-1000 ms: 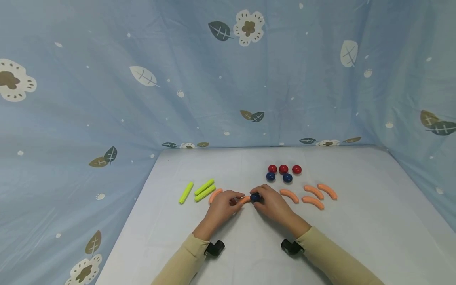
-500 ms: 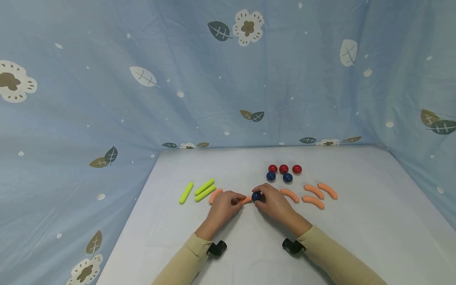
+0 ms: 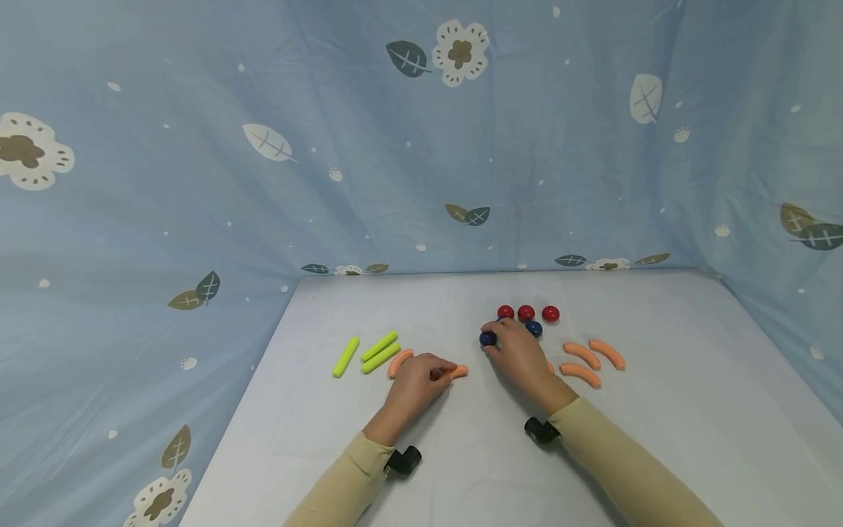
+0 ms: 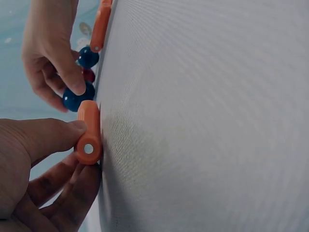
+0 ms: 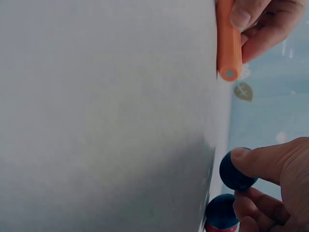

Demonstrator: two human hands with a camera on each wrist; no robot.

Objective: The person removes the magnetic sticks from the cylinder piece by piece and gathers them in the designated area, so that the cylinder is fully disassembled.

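Note:
My left hand (image 3: 416, 379) pinches a curved orange stick (image 3: 460, 371) between thumb and fingers, low over the white table. A small round metal-looking spot shows on the stick's end (image 4: 88, 148) in the left wrist view. Off to the right and farther back, my right hand (image 3: 520, 357) holds a dark blue ball (image 3: 487, 339) in its thumb and fingertips. That ball and the orange stick are apart. Just beyond the right hand lie another blue ball (image 3: 534, 329) and a third one, mostly hidden behind the fingers; the right wrist view shows a blue ball (image 5: 221, 212) close below the held one.
Three red balls (image 3: 525, 312) line up at the back. Three curved orange sticks (image 3: 580, 375) lie right of the right hand, which partly covers another. Left of the left hand are three straight yellow-green sticks (image 3: 345, 357) and one orange curved stick (image 3: 400, 361). Patterned blue cloth (image 3: 369, 161) hangs behind.
My right hand has carried the blue ball away from the orange stick's end, rightward and back toward the other balls. The left hand stays nearly in place, still holding the stick.

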